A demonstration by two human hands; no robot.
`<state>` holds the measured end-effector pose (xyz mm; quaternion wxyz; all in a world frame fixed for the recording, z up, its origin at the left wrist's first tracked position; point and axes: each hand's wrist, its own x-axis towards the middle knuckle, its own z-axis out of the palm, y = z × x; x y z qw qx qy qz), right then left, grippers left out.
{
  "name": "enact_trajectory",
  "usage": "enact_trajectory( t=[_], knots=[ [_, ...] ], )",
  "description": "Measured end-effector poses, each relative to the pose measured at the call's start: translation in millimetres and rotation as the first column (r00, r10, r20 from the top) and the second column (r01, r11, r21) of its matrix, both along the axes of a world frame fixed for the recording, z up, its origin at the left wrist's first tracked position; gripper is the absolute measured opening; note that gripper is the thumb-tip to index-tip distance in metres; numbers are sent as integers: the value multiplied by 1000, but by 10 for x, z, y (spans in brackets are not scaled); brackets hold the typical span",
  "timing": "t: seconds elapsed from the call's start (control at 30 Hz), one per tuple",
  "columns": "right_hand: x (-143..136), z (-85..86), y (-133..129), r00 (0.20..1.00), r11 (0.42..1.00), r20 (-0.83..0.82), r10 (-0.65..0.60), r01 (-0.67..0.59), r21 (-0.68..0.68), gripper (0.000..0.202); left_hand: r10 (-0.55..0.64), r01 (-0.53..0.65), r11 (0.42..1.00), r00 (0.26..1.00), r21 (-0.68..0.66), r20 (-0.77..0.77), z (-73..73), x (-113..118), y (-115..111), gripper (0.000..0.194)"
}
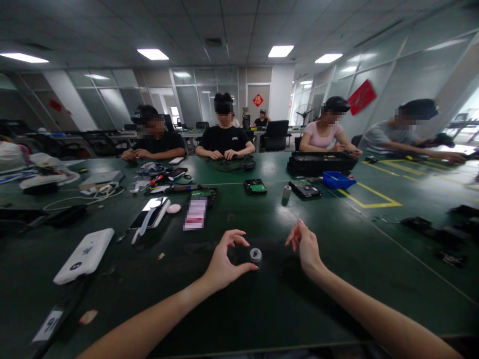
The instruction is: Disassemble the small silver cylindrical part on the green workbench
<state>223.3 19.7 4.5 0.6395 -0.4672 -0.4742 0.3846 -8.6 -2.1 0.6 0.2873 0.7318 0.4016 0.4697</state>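
Left hand (223,265) spread C-shaped around upright silver-grey metallic cylinder (256,256) (contact unclear), right hand (308,248) loosely curled, any hold indiscernible

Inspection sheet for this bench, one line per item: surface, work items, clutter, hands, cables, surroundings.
Surface: dark green table; yellow marking toward the far right.
Work items: small metal cylinder standing by the left hand; second cylinder standing farther back.
Clutter: white device at left, phone, blue tray at far right.
Left hand: fingers and thumb curved open around the near cylinder; contact unclear.
Right hand: apart from that cylinder, fingers bunched; anything small held can't be told.
Cables: white cable loose at left; black cables at the far edge.
Surroundings: co-workers seated across the table; ceiling lights on.
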Motion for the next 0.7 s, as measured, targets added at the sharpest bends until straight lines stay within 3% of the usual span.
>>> enact_trajectory(
  t=[0.13,0.23,0.3,0.47,0.57,0.63,0.7],
  knots=[
    [-15,-10,-13,1000,1000,13,25,-25,-12,59,-134,135,991,990,15,-43,24,30,-50,56],
    [-30,-17,-23,999,998,26,47,-46,-39,59,-5,4,1000,998,5,55,-8,53,-53,46],
    [-39,-23,-22,998,997,31,55,-53,-53,59,75,-75,997,993,-13,93,-37,59,-42,50],
    [-60,-34,-29,980,985,98,171,-169,-30,49,69,-70,996,997,52,19,-60,49,-16,52],
    [-81,-54,-74,898,914,174,404,-404,-34,17,-22,22,998,1000,57,-3,-55,39,-26,57],
    [-113,-70,-121,797,826,229,560,-560,-69,38,-101,102,994,995,36,-10,-51,31,-42,63],
    [-160,-80,-169,707,759,304,638,-644,-96,61,-138,140,989,989,42,-52,-50,23,-56,60]
  ],
)
